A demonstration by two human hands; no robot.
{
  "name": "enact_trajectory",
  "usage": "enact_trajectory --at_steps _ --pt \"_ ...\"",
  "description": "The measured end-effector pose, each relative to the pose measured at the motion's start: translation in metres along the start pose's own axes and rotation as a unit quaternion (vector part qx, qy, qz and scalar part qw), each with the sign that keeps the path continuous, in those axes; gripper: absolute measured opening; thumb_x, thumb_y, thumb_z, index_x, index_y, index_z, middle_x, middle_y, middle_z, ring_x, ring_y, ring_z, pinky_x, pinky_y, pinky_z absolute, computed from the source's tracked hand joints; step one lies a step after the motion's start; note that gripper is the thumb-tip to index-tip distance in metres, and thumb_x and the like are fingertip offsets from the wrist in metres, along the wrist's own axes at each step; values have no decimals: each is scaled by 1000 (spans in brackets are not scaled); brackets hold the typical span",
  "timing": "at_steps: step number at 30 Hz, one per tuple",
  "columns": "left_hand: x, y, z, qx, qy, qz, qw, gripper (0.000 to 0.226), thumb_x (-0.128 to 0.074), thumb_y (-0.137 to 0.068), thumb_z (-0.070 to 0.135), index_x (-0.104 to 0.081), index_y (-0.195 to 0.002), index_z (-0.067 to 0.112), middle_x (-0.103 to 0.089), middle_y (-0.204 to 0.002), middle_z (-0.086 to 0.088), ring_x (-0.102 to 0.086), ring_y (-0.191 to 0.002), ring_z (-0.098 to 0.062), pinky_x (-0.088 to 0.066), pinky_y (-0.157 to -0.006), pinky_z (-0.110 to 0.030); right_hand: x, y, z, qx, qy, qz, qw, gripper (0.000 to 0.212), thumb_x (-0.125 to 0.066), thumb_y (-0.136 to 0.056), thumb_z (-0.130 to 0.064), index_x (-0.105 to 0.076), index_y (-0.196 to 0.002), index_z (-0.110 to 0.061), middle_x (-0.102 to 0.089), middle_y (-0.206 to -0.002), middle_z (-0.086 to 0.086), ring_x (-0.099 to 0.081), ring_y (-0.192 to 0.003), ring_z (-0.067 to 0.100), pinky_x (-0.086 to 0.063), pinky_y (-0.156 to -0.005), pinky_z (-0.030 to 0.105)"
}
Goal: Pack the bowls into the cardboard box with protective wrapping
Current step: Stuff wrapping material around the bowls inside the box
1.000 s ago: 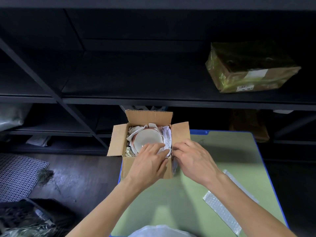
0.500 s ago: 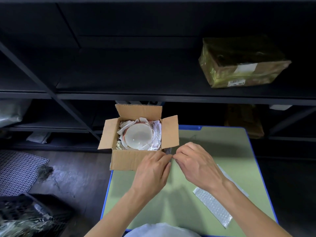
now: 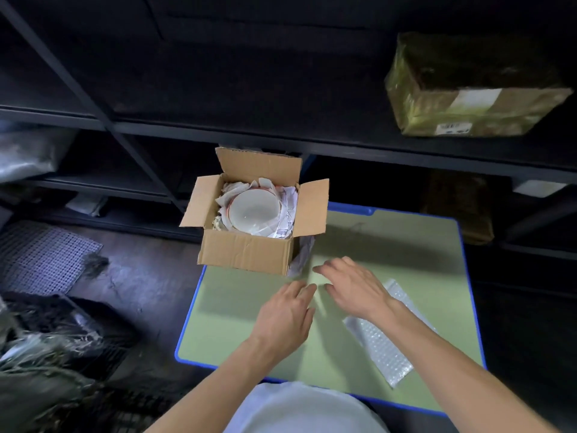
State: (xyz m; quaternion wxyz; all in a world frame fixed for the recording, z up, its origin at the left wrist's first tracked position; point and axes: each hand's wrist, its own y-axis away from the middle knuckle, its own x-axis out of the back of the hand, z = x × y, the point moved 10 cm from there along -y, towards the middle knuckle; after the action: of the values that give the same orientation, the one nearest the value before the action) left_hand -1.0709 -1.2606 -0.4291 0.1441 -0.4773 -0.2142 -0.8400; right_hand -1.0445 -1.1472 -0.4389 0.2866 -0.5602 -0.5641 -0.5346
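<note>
One bowl (image 3: 254, 211) sits in the paper-lined cardboard box (image 3: 246, 253).

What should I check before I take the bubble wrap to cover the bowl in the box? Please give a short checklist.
1. Hands free: ok. The left hand and the right hand hold nothing.
2. Wrap reachable: ok. The bubble wrap lies on the table beside the right wrist.
3. Box open: ok. The cardboard box has its flaps up or outward.
4. Sides padded: ok. The crumpled paper surrounds the bowl.
5. Top covered: not ok. The bowl's inside is bare.
6. Box fully supported: cannot tell. Its left corner sits at the table edge.
</note>
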Motion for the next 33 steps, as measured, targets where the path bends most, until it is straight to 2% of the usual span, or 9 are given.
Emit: enact_trajectory --at_steps 5,9,11,14,19,24,28,30,33 --pt "-13 -7 -24 62 -49 -37 996 52 -43 -99 31 -31 -149 20 -41 -146 -7 -49 -120 -30 -45 -95 -40 -28 -27 -2 0 13 -81 997 62 -51 -94 -23 -31 -152 -32 -50 -132 5 -49 -119 28 -48 -94 42" --pt "-18 -3 -42 92 -54 -43 993 62 -43 -99 31 -17 -155 23 -42 -142 -13 -46 -123 -32 -45 -94 -43 -41 -46 -3 1 23 -114 993 61 -47 -100 -36 -21 -155 -39 -47 -133 10 -48 -119 32 -49 -95 45" --pt "-20 1 -48 103 -43 -47 993 60 -43 -100 32 -20 -154 22 -37 -149 -12 -40 -131 -31 -43 -100 -43 -46 -51 -1 -15 30 -131 991 53 -41 -103 -45 -24 -153 -43 -45 -134 9 -46 -121 31 -47 -98 45" --pt "-24 4 -56 114 -30 -53 992 59 -43 -101 33 -20 -154 20 -32 -153 -12 -34 -138 -29 -41 -105 -42 -51 -51 1 -44 37 -139 989 42 -35 -103 -52 -40 -143 -42 -44 -133 7 -44 -121 29 -46 -97 44" --pt "-26 5 -59 111 -18 -46 993 60 -42 -102 34 -20 -156 20 -32 -154 -11 -33 -139 -28 -39 -107 -39 -52 -32 4 -67 11 -97 993 39 -42 -102 -38 -46 -137 -21 -46 -128 8 -44 -121 28 -47 -85 40" --pt "-31 3 -54 98 0 -50 994 59 -43 -102 31 -20 -155 22 -32 -154 -10 -35 -137 -28 -42 -104 -41 -55 -4 12 -78 24 -61 995 31 -50 -90 -4 -52 -118 -17 -47 -110 6 -52 -99 30 -49 -70 39" --pt "-28 -1 -40 67 1 -38 997 65 -44 -101 29 -12 -156 24 -33 -150 -9 -42 -128 -28 -42 -99 -38 -39 13 14 -57 -62 -4 996 20 -49 -93 -8 -51 -108 -21 -45 -108 2 -59 -81 34 -48 -67 41" --pt "-23 -3 -32 51 15 -23 998 67 -44 -100 28 -8 -157 25 -31 -151 -8 -40 -129 -27 -36 -101 -33 -25 23 15 -36 -91 27 995 17 -49 -94 -13 -48 -105 -26 -47 -105 -5 -55 -81 28 -47 -67 40" --pt "-16 0 -20 27 50 -9 998 68 -47 -100 28 -11 -158 23 -30 -152 -5 -36 -134 -23 -31 -105 -27 -8 37 17 -20 -147 43 988 26 -48 -89 -8 -43 -99 -32 -50 -94 -13 -49 -81 16 -47 -70 37"
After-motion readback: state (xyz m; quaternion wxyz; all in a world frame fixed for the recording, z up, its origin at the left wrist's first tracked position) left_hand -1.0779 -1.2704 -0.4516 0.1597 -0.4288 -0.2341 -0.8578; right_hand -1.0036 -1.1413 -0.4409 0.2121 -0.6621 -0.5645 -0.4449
